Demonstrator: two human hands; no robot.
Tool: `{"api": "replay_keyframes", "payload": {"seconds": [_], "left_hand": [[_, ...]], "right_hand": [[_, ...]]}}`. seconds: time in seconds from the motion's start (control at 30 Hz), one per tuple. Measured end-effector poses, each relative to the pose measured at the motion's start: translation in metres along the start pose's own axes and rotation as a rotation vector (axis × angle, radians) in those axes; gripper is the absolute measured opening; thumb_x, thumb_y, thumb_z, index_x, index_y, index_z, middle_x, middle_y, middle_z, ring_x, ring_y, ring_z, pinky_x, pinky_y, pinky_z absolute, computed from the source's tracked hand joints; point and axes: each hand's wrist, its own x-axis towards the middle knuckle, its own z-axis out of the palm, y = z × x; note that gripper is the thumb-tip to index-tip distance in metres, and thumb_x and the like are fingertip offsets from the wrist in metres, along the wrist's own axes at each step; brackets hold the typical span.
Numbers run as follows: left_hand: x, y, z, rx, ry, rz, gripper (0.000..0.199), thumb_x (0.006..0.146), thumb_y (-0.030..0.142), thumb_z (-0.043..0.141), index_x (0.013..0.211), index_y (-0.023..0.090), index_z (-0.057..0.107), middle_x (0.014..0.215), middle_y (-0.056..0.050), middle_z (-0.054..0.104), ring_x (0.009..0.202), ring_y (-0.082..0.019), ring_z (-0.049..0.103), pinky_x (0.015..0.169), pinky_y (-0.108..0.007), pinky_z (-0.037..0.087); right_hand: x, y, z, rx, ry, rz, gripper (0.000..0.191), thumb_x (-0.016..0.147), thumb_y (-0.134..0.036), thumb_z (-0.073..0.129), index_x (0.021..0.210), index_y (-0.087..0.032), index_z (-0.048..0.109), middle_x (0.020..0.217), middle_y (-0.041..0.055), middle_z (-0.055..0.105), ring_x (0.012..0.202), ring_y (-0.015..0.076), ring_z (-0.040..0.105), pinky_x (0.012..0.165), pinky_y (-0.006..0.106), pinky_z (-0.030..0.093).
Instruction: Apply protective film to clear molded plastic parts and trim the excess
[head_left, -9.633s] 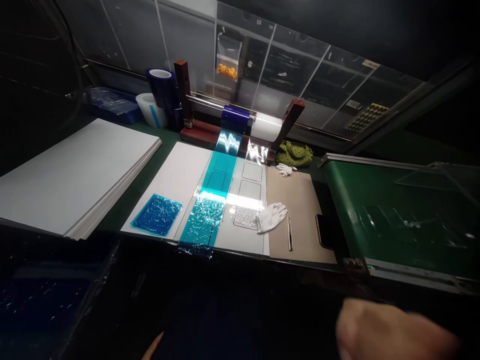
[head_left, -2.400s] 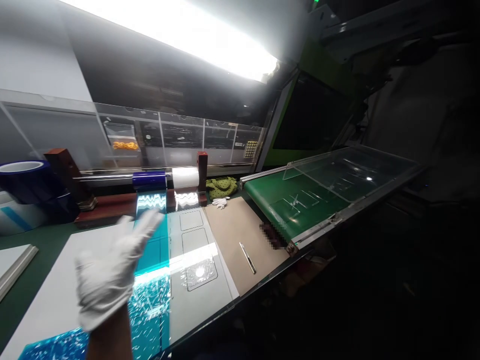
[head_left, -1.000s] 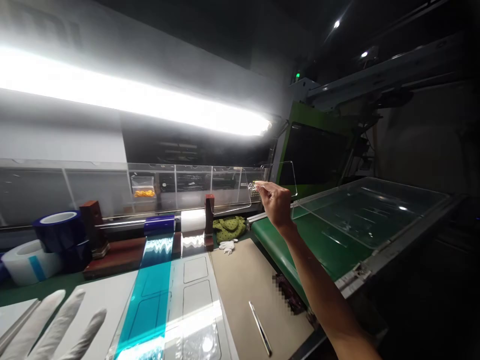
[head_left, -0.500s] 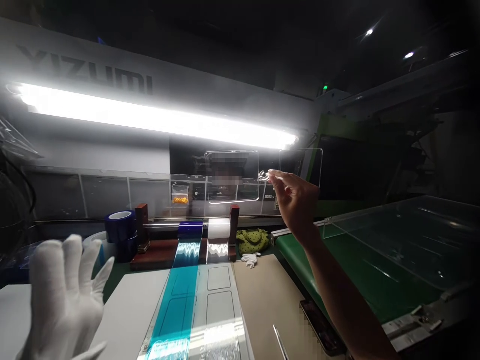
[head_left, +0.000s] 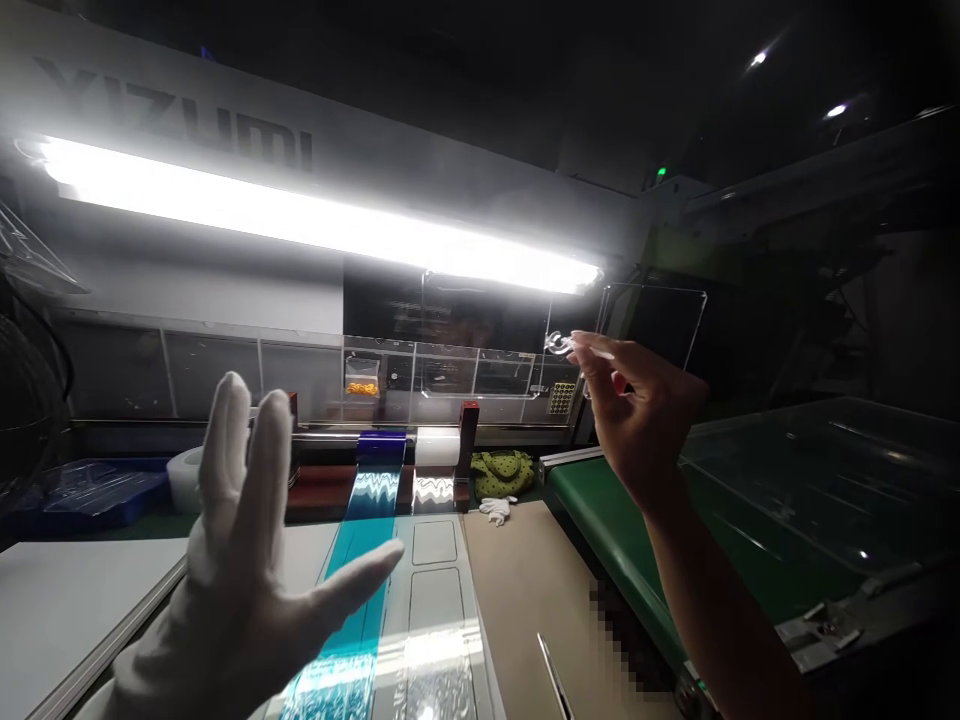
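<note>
My right hand, bare, is raised and pinches the small curved connector of a clear plastic moulding. Two thin, see-through rectangular panels spread from it, a left panel and a right panel. They hang in the air below the bright tube light. My left hand wears a white glove, its fingers spread and holding nothing. It is in front of a blue film strip. Beside that strip, a clear film runs over a sheet with rectangular outlines.
A film stand carries a blue roll and a white roll. Tweezers lie on the brown board. Behind are a white crumpled glove and a green dotted pouch. A green conveyor belt runs at right.
My left hand has moved right and inward, now over the blue film. My right hand and the clear moulding have shifted right and appear larger. The view has tilted slightly.
</note>
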Motion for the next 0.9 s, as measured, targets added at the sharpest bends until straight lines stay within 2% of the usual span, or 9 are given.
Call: {"api": "replay_keyframes", "payload": {"seconds": [0.07, 0.13, 0.2, 0.4, 0.53, 0.63, 0.77, 0.9], "left_hand": [[0.012, 0.004, 0.003, 0.234, 0.089, 0.122, 0.119, 0.050, 0.060, 0.076, 0.144, 0.043, 0.006, 0.154, 0.013, -0.014, 0.138, -0.041, -0.011, 0.111, -0.058, -0.002], [0.027, 0.008, 0.007, 0.466, 0.159, 0.245, 0.122, 0.051, 0.072, 0.067, 0.147, 0.034, 0.003, 0.155, 0.007, -0.014, 0.139, -0.040, -0.006, 0.111, -0.057, -0.001], [0.042, 0.013, 0.012, 0.581, 0.191, 0.311, 0.125, 0.053, 0.075, 0.063, 0.148, 0.026, -0.002, 0.155, 0.003, -0.014, 0.140, -0.039, -0.007, 0.112, -0.055, -0.004], [0.064, 0.027, 0.032, 0.621, 0.039, 0.409, 0.132, 0.053, 0.067, 0.068, 0.146, 0.008, -0.005, 0.155, -0.012, -0.007, 0.140, -0.040, -0.003, 0.110, -0.056, -0.010], [0.064, 0.028, 0.040, 0.623, 0.048, 0.416, 0.118, 0.064, 0.064, 0.061, 0.147, 0.009, -0.002, 0.155, -0.014, 0.005, 0.140, -0.038, -0.001, 0.109, -0.058, -0.010], [0.063, 0.022, 0.039, 0.718, 0.069, 0.389, 0.117, 0.062, 0.062, 0.062, 0.147, 0.010, 0.000, 0.152, -0.019, 0.017, 0.141, -0.035, 0.007, 0.112, -0.055, -0.005], [0.061, 0.005, 0.027, 0.762, 0.115, 0.334, 0.119, 0.056, 0.070, 0.059, 0.146, 0.009, 0.013, 0.145, -0.022, 0.028, 0.138, -0.034, 0.019, 0.114, -0.052, 0.001], [0.058, -0.012, 0.006, 0.792, 0.145, 0.237, 0.118, 0.052, 0.067, 0.062, 0.142, 0.004, 0.021, 0.140, -0.022, 0.030, 0.133, -0.036, 0.026, 0.114, -0.050, 0.008]], "right_hand": [[-0.003, -0.007, -0.002, -0.001, -0.023, -0.025, 0.016, 0.091, -0.026, 0.055, 0.098, -0.021, 0.069, 0.087, 0.0019, 0.073, 0.072, 0.0137, 0.067, 0.057, 0.024, 0.049], [-0.007, -0.015, -0.003, -0.004, -0.050, -0.049, 0.015, 0.091, -0.025, 0.056, 0.098, -0.021, 0.068, 0.087, 0.0023, 0.073, 0.074, 0.0140, 0.067, 0.058, 0.024, 0.050], [-0.010, -0.023, -0.004, -0.004, -0.074, -0.080, 0.013, 0.090, -0.024, 0.057, 0.097, -0.021, 0.068, 0.085, 0.0024, 0.073, 0.075, 0.0142, 0.068, 0.059, 0.024, 0.049], [-0.016, -0.046, -0.003, 0.017, -0.121, -0.151, 0.011, 0.088, -0.020, 0.059, 0.096, -0.020, 0.067, 0.078, -0.0001, 0.072, 0.070, 0.0117, 0.066, 0.060, 0.023, 0.047], [-0.016, -0.057, 0.002, 0.030, -0.147, -0.184, 0.010, 0.088, -0.019, 0.058, 0.093, -0.020, 0.067, 0.075, -0.0015, 0.071, 0.066, 0.0104, 0.063, 0.058, 0.023, 0.044], [-0.016, -0.060, 0.003, 0.050, -0.149, -0.212, 0.011, 0.088, -0.023, 0.059, 0.095, -0.019, 0.066, 0.075, -0.0021, 0.071, 0.065, 0.0097, 0.062, 0.058, 0.023, 0.043], [-0.021, -0.060, -0.007, 0.099, -0.097, -0.191, 0.024, 0.083, -0.035, 0.065, 0.098, -0.016, 0.065, 0.071, -0.0014, 0.070, 0.061, 0.0103, 0.061, 0.057, 0.024, 0.043], [-0.032, -0.058, -0.026, 0.118, -0.124, -0.153, 0.016, 0.081, -0.029, 0.068, 0.093, -0.018, 0.065, 0.069, -0.0023, 0.069, 0.059, 0.0096, 0.060, 0.057, 0.024, 0.043]]}}
